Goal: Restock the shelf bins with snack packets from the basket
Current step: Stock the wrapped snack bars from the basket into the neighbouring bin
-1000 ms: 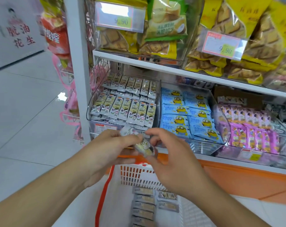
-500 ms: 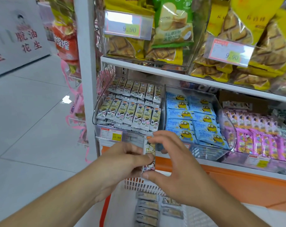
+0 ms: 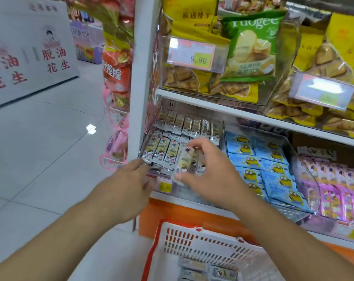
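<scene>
Holding: we find one snack packet (image 3: 185, 159) pinched in the right hand (image 3: 208, 171), fingertips on its upper end and thumb near its lower end, above the front row of the leftmost bin (image 3: 149, 142).
Packet handling: we judge it light, soft and crinkly, its glossy foil likely slippery. We judge the sealed ends the safest places to take hold; squeezing the middle could crush the contents.
Packet position: tilted, just over the packets already standing in the bin, not yet seated among them.
Left hand: the left hand (image 3: 129, 185) rests at the bin's front-left corner, fingers reaching onto the rim; we cannot tell whether they grip it or merely touch it.
Count, in hand: one packet.
Count, bin: two rows of like packets; seven show in the back row, three show clear in the front row, the rest hidden behind the right hand.
Count, basket: at least three packets show in the red-rimmed basket (image 3: 192, 226) below; the frame edge cuts off more.
Neighbouring bins: blue cartoon packets (image 3: 273, 169) fill the next bin, pink ones (image 3: 338, 185) the one beyond; both too overlapped to count.
Upper shelf: large yellow and green snack bags (image 3: 251, 49) behind a 9.90 price tag (image 3: 192, 55).
</scene>
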Motion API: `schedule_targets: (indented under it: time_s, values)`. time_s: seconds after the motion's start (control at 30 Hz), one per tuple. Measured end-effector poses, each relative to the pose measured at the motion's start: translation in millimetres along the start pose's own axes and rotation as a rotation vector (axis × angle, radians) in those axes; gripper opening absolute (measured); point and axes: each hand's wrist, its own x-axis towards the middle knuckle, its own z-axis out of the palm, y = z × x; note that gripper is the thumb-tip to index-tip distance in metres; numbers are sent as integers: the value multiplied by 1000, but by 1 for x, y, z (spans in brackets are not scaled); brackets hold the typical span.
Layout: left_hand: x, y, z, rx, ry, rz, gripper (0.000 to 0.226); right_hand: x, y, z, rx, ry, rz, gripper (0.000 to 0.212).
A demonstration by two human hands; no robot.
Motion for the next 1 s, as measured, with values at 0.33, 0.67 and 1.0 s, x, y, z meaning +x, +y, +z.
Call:
schedule_targets:
  time_s: [0.33,0.67,1.0]
  values:
    - [6,-23,-21,88,-234,32,64,118,-20,61,-128,-126,-14,81]
    - [3,-19,-22,19,-152,65,53,101,-18,54,-71,-126,-62,82]
    - [-11,13,34,96,-345,152,29,-34,39,41,114,17,-180,8]
